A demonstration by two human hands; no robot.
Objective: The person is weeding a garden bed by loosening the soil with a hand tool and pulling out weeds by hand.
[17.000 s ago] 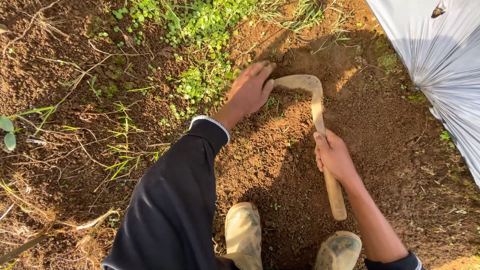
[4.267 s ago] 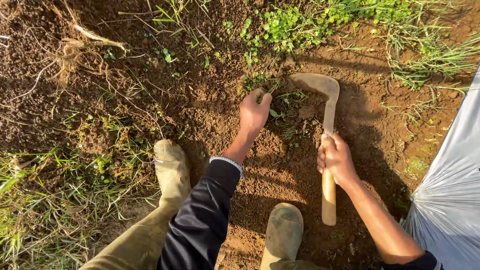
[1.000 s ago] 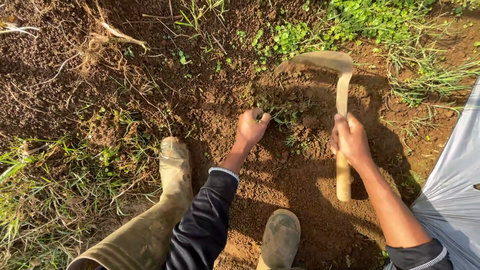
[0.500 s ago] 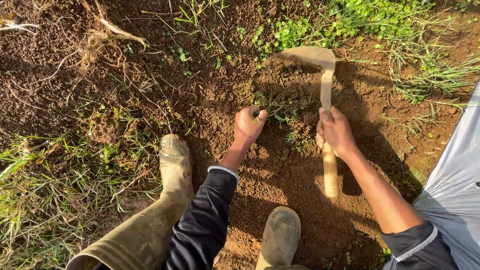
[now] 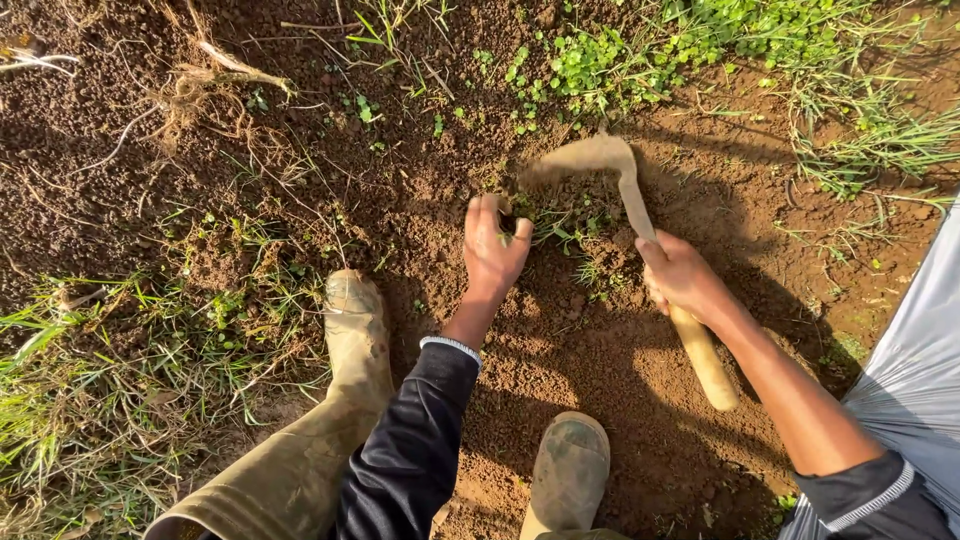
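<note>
My right hand [image 5: 680, 278] grips the wooden handle of a curved hand hoe [image 5: 700, 350]. Its blurred blade [image 5: 585, 157] bites into the brown soil just beyond a clump of small weeds [image 5: 572, 225]. My left hand [image 5: 492, 248] hovers at the left edge of those weeds, fingers spread and curled around a few green stems, its thumb pointing toward the blade. A dark sleeve covers my left arm. Loosened earth [image 5: 560, 330] lies between both hands.
Two muddy rubber boots [image 5: 355, 330] [image 5: 568, 470] stand on the soil below my hands. Green clover-like weeds [image 5: 620, 50] grow at the top, and cut grass [image 5: 120, 350] lies to the left. A silver plastic sheet [image 5: 920, 370] covers the right edge.
The hoe has swung down and left from its raised position; its blade now meets the soil near my left hand. My left hand has opened from a fist over the weeds.
</note>
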